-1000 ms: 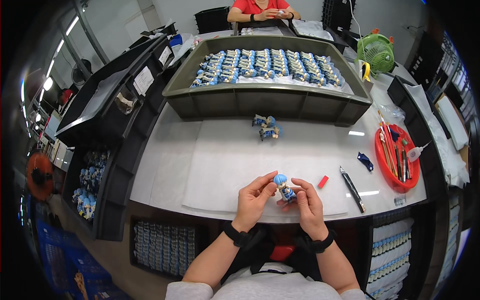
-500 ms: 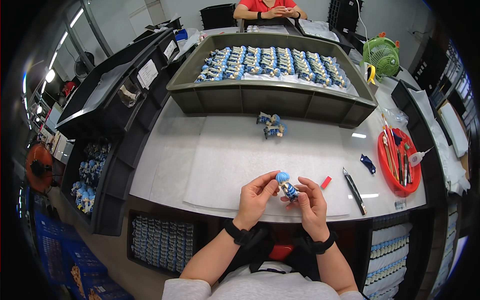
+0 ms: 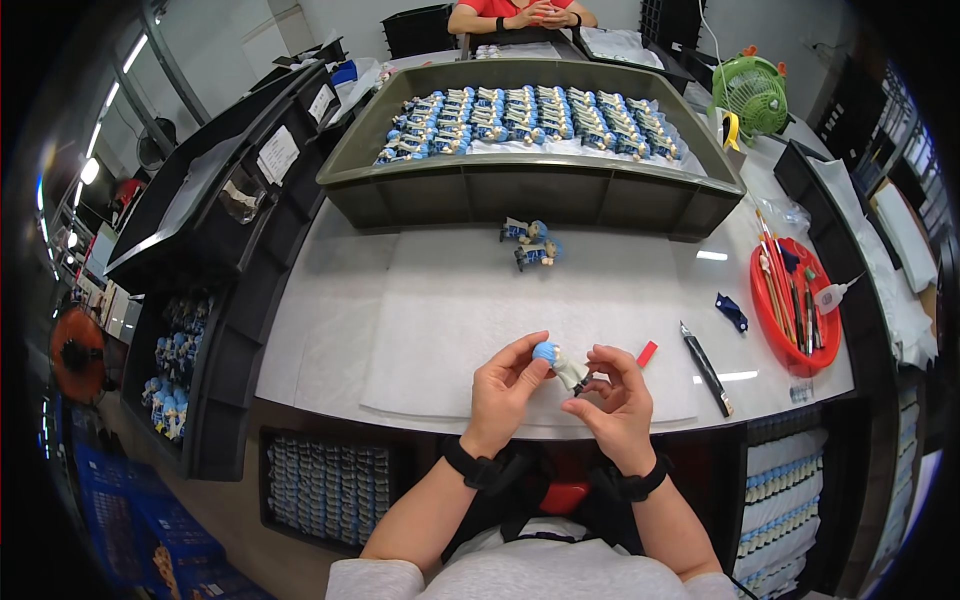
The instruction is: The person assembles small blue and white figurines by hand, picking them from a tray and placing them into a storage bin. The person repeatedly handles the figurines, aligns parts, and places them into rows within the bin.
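Left hand [image 3: 500, 395] pinches a blue-haired figurine [image 3: 566, 368] by its head; right hand [image 3: 622, 408] curls near its feet, grip unclear. Two similar figurines [image 3: 535, 253] lie beyond.

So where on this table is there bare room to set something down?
Widest: the left side of the white sheet, between the left hand and the big bin. Another lies between the two loose dolls and the red strip. It's crowded around the red tray.

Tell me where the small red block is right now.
In the head view, the small red block lies right of centre on the white work surface, just beyond the right hand and left of the black pen-shaped knife.
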Available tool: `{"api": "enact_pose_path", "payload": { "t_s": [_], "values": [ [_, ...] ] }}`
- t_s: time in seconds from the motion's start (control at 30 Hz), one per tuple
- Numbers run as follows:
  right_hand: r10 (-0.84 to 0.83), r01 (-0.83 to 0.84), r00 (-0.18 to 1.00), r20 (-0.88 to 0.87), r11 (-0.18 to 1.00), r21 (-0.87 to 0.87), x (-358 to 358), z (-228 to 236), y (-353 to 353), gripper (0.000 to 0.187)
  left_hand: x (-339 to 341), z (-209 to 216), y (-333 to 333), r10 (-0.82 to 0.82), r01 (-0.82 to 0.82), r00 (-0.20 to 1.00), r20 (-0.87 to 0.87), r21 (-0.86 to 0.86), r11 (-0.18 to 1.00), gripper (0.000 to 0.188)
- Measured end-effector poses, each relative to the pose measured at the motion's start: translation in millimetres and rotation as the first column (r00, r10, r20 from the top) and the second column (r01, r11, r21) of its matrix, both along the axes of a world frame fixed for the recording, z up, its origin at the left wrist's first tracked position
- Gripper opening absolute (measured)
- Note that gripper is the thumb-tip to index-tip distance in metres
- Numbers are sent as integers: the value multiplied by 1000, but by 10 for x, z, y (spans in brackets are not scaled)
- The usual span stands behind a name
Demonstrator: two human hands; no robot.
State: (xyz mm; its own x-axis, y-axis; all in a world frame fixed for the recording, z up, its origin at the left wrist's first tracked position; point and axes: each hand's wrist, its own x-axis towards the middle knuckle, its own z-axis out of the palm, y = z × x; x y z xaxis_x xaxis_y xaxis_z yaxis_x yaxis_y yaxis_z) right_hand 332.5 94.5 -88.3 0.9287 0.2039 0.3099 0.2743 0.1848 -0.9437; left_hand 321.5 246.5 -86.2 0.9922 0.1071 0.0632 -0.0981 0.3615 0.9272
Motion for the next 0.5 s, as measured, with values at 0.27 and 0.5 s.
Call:
{"api": "enact_pose_path", "payload": {
  "t_s": [0.27, 0.5],
  "values": [
    [50, -51, 999, -20, 998, -33, 0, -5, -28, 55, 27, -31, 8, -21, 14, 997, -75, -92, 996, 33],
    [36, -37, 999, -32, 999, -20, -14, 2, -29, 45, 21, -14, 6, -12, 2, 991, -130, -79, 997, 35]
  ]
}}
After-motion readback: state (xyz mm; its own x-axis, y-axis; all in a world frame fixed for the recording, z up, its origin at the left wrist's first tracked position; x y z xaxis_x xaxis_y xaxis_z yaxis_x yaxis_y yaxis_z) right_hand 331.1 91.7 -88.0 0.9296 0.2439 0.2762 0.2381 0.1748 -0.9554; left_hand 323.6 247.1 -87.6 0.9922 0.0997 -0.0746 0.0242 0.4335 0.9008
